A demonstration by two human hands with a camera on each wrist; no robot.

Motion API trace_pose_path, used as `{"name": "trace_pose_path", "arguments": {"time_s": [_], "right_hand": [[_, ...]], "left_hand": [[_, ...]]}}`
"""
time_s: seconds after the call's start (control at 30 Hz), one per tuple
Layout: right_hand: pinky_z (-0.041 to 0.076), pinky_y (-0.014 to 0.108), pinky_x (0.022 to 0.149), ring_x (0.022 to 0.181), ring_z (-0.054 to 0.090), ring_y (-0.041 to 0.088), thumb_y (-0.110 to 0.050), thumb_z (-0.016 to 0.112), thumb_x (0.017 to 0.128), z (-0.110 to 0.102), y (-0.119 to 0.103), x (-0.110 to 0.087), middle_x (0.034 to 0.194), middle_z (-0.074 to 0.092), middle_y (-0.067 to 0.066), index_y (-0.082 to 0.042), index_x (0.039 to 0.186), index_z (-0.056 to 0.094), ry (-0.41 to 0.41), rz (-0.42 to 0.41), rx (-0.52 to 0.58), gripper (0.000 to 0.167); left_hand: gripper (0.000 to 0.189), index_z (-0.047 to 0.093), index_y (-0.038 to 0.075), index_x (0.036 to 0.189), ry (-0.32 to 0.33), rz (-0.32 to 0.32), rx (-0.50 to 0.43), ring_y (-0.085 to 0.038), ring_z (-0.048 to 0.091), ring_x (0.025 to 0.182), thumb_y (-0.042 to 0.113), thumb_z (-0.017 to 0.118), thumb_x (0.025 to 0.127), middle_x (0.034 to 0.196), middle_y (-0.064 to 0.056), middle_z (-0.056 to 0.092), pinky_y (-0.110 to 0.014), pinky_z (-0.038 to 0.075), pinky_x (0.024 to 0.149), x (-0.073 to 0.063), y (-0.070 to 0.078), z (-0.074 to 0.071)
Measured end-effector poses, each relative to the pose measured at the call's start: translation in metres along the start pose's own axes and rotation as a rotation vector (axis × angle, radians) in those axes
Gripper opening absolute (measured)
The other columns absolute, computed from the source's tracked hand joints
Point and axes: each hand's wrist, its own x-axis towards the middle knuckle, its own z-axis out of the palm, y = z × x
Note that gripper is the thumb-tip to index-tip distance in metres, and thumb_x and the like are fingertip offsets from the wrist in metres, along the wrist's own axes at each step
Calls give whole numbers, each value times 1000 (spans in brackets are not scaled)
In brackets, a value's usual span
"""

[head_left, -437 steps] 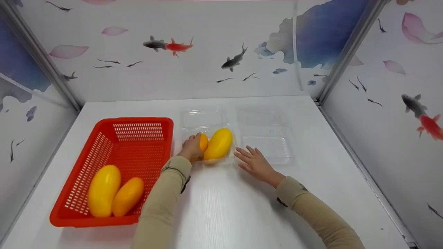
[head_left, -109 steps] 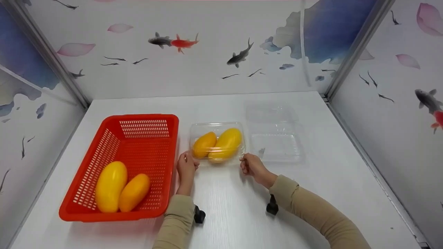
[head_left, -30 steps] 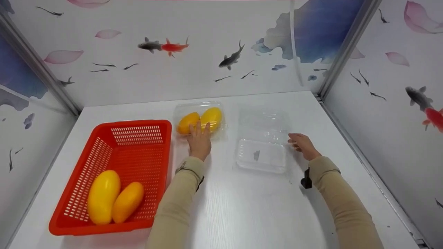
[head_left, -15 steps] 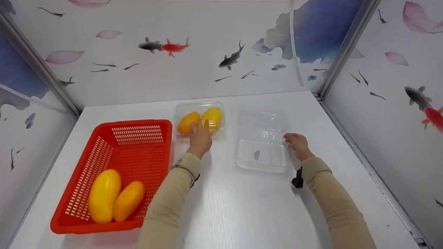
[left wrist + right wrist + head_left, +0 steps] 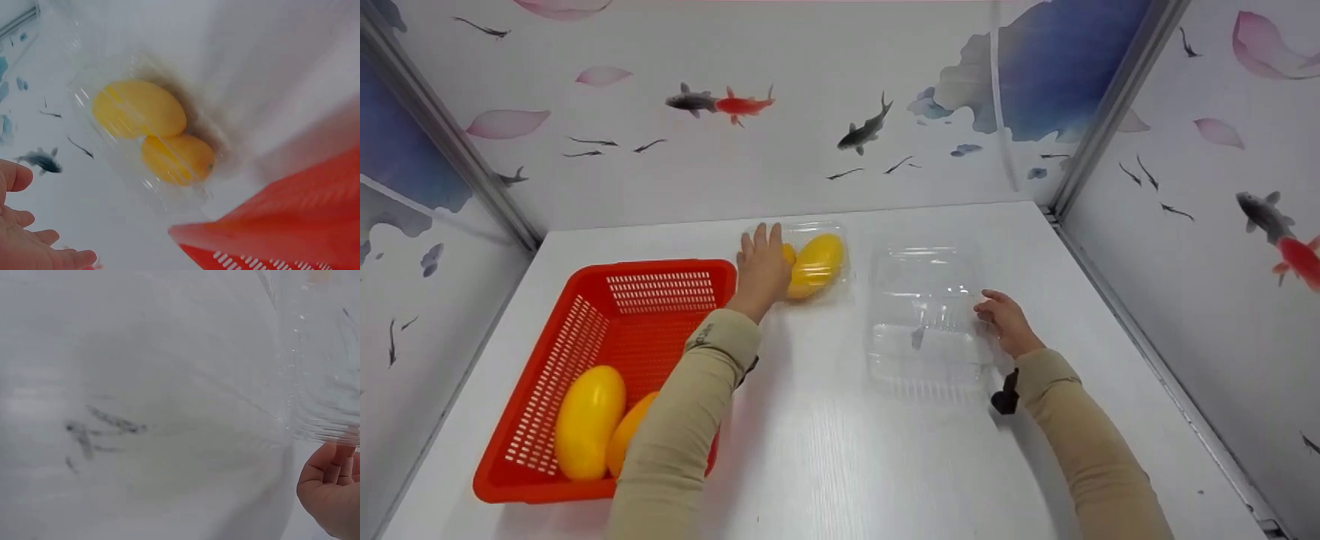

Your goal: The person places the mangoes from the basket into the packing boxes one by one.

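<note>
My left hand (image 5: 763,274), fingers extended, is over the left side of a closed clear plastic box (image 5: 844,277) holding two yellow mangoes. In the left wrist view, the spread left hand (image 5: 31,236) is apart from the boxed mangoes (image 5: 140,109). To the right lies an open, clear clamshell box (image 5: 930,367), its lid folded back and nothing visible inside. My right hand (image 5: 1006,322) is at its right edge. In the right wrist view, the right hand's thumb and fingers (image 5: 323,464) pinch the ribbed plastic edge.
A red perforated basket (image 5: 660,268) stands on the left, holding a large yellow mango (image 5: 590,424) and a smaller orange one (image 5: 630,431), partly covered by the left sleeve. White walls (image 5: 780,172) printed with fish enclose the white table (image 5: 840,450).
My left hand has moved left from the front middle of the mango box toward the basket. Under the right hand, the open clamshell has shifted a little nearer to me.
</note>
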Motion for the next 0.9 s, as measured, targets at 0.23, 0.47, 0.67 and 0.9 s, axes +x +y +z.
{"name": "trace_pose_path", "arguments": {"time_s": [0.23,0.47,0.67,0.9], "right_hand": [[46,23,75,73,56,8,-3,49,91,3,0,-11,78,60,-3,-3,132,31,-41,15,179,45],[47,24,76,78,55,11,-4,53,90,8,8,-19,83,59,-1,-8,117,40,-77,26,191,30],[47,23,76,79,56,10,-4,53,90,15,17,-26,82,60,-3,-6,116,38,-129,-15,207,30],[47,24,77,83,56,11,-4,52,91,26,25,-38,85,60,-2,-3,120,35,-176,-39,228,34]], "left_hand": [[58,14,2,145,83,-47,-71,-45,8,135,13,39,94,149,-23,11,-57,16,107,-10,-49,-39],[60,10,-4,144,85,-118,-153,-46,10,133,11,37,93,147,-28,12,-58,13,107,-29,-98,-65],[60,9,-8,142,-77,-199,-168,-50,16,130,12,37,94,144,-34,13,-60,17,104,-48,-138,-73],[56,18,-15,137,-257,-224,-140,-49,31,120,12,41,93,135,-37,28,-58,26,102,-66,-172,-76]]}}
